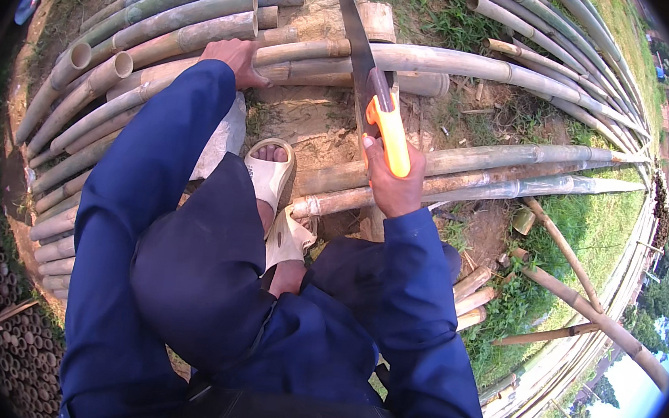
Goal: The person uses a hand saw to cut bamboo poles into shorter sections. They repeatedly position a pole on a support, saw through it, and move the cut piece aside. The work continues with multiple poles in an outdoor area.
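A long bamboo pole (474, 65) lies crosswise in front of me, over other bamboo pieces. My right hand (394, 178) is closed round the orange handle of a hand saw (356, 36). The dark blade points away from me and crosses the pole; how deep it sits in the bamboo I cannot tell. To the left of the blade, my left hand (236, 61) presses on the bamboo with its thumb pointing toward the saw. Its fingers are partly hidden by the hand and sleeve, apparently wrapped over the pole.
Cut bamboo lengths (193, 7) are stacked at the left. Long poles (530, 150) lie just beyond my right hand, with more at the far right. A pale stone (221, 142) sits beside my sandalled foot (271, 172). A bamboo frame (592, 315) stands at the right.
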### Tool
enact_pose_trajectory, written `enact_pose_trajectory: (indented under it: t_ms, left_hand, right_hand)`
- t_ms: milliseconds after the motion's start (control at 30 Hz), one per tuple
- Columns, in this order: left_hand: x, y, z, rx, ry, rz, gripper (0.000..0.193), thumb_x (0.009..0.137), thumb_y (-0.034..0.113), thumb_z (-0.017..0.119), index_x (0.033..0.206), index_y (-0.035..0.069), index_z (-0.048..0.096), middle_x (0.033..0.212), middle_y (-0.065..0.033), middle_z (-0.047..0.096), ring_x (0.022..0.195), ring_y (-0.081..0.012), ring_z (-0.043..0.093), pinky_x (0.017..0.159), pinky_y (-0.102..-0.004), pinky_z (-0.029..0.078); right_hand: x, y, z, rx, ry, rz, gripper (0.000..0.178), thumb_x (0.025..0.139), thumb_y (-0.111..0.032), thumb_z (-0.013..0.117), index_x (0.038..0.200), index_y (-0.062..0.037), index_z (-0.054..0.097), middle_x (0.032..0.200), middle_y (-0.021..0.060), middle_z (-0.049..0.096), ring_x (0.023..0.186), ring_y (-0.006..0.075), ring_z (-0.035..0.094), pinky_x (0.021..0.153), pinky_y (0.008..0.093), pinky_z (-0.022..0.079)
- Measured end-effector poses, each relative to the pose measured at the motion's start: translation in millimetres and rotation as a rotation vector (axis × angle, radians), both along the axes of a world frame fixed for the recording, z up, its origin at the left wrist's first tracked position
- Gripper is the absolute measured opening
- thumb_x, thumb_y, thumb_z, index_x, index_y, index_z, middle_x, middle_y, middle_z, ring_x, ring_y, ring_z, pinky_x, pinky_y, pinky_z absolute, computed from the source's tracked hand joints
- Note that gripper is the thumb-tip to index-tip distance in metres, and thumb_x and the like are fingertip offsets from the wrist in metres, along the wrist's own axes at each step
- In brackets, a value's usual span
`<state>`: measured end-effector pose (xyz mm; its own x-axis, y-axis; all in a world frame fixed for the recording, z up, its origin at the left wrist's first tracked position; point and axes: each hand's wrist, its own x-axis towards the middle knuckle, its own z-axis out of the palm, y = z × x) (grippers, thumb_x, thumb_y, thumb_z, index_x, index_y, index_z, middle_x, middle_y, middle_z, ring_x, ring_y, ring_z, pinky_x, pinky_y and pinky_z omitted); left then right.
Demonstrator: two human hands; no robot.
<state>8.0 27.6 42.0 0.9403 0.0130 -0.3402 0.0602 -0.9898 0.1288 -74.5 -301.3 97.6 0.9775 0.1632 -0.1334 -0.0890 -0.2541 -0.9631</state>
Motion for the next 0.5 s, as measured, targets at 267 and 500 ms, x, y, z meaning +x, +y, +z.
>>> enact_pose_trajectory:
  t_ms: [267, 500]
  left_hand:
    - [-3.3, 1.4, -4.9, 0.007, 0.05, 0.066, 0.073, 0.07, 0.061, 0.083, 0.115, 0.005, 0.073, 0.109, -0.0218, 0.075, 0.104, -0.0385, 0.073, 0.092, -0.0474, 0.057]
    - [-2.4, -0.5, -4.7, 0.006, 0.015, 0.041, 0.072, 0.069, 0.06, 0.082, 0.115, 0.005, 0.073, 0.111, -0.0215, 0.075, 0.105, -0.0384, 0.072, 0.092, -0.0478, 0.057]
  right_hand:
    - [-113.2, -50.8, 40.7, -0.127, 0.128, -0.057, 0.028, 0.094, -0.001, 0.069, 0.122, 0.006, 0.069, 0.1, 0.013, 0.076, 0.089, 0.0143, 0.071, 0.081, 0.0285, 0.055]
    - [-13.8, 2.1, 4.4, -0.152, -0.039, 0.041, 0.012, 0.095, -0.008, 0.073, 0.094, 0.0033, 0.068, 0.072, 0.0042, 0.065, 0.065, 0.0097, 0.056, 0.062, 0.0296, 0.047]
